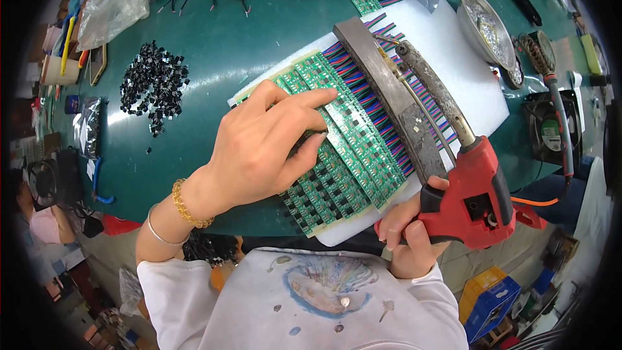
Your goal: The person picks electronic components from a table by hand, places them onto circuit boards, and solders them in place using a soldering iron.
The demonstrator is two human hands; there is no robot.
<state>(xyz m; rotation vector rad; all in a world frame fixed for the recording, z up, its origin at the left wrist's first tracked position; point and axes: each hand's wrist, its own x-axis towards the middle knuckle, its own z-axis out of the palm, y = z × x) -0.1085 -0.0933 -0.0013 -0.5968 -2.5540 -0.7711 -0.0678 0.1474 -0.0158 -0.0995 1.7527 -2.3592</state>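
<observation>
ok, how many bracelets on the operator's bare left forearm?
2: a translucent yellow beaded bracelet at the wrist, just behind the left hand, and a thin silver-coloured bangle nearer the white fabric sleeve. Any under the sleeve would be hidden.

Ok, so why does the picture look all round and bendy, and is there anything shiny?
In the head view, the fisheye lens bends things near the dark round rim; glare in the head view whitens patches of the green table near the pile of black parts; the left hand looks fairly sharp in that view.
</observation>
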